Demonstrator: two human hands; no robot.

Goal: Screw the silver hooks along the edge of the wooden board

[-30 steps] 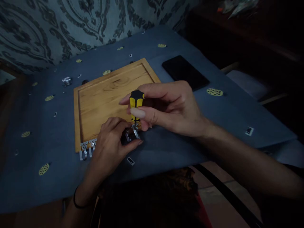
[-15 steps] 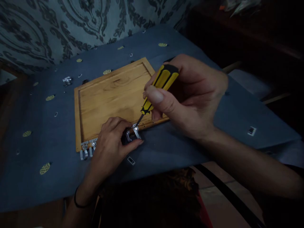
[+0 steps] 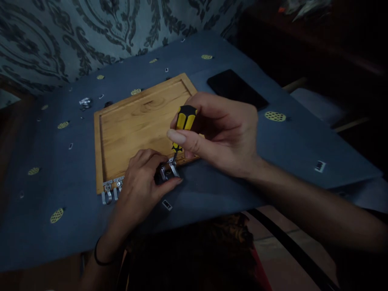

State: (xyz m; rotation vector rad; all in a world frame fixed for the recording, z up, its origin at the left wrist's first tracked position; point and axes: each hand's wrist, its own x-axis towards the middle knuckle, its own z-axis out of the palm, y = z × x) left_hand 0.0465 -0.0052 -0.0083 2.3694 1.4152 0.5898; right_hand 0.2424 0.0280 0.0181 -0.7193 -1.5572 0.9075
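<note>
My right hand (image 3: 221,133) is closed around a yellow and black screwdriver (image 3: 185,117), held nearly upright. Its tip meets a metal hook (image 3: 173,167) at the near edge of a framed wooden board (image 3: 142,129). My left hand (image 3: 142,178) rests over that edge, index finger and thumb pinching about the hook from above and below. Another metal hook (image 3: 163,173) shows just inside the pinch. Farther left along the same edge, metal hooks (image 3: 108,192) hang from their small plates, partly covered by my left hand.
A dark flat phone-like slab (image 3: 236,89) lies to the right behind my right hand. Beyond the board's left corner is a small heap of shiny metal pieces (image 3: 85,102). A blue patterned cloth (image 3: 75,226) covers the table, and a patterned curtain (image 3: 91,32) hangs behind it.
My right hand has come down and left with the screwdriver, which now stands steeper over the hook. The dark slab behind it has come into view. My left hand stays in place.
</note>
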